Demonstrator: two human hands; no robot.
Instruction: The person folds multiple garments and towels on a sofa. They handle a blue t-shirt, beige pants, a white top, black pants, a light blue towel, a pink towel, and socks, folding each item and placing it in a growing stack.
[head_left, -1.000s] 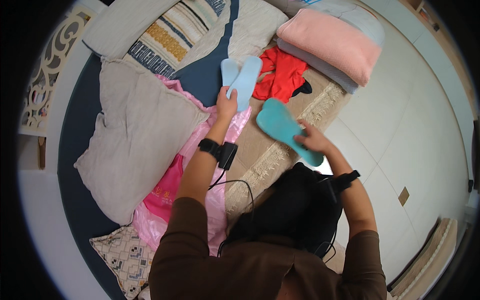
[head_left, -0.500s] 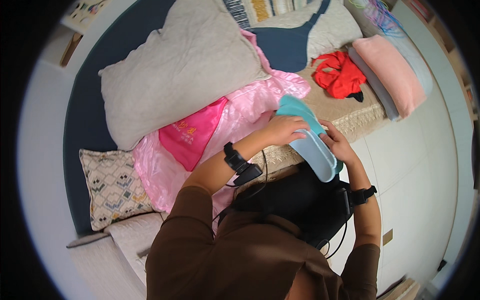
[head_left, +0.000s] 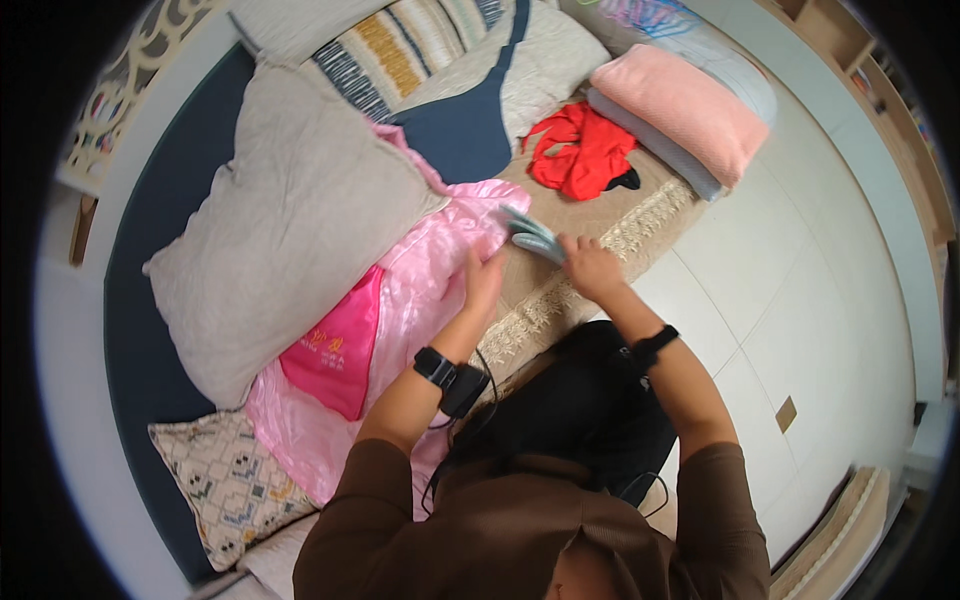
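A small stack of teal and pale blue shoe insoles (head_left: 534,239) is seen nearly edge-on and a little blurred above the sofa seat. My right hand (head_left: 593,270) grips the stack at its near right end, fingers closed round it. To the left, my left hand (head_left: 484,277) is apart from the insoles, with its fingers apart and nothing in it. Shiny pink cloth (head_left: 420,300) lies just behind that hand. Each wrist wears a black strap, and a cable hangs from the left one.
A big grey cushion (head_left: 290,220) rests partly on the pink cloth. Farther back lie a dark blue apron-like cloth (head_left: 460,130), a crumpled red cloth (head_left: 580,155) and a folded pink blanket (head_left: 690,110). A patterned pillow (head_left: 230,480) sits at left; tiled floor (head_left: 780,290) at right.
My left hand has come off the insoles and moved left. The right hand keeps the insoles, now turned edge-on and farther left. The whole view has shifted.
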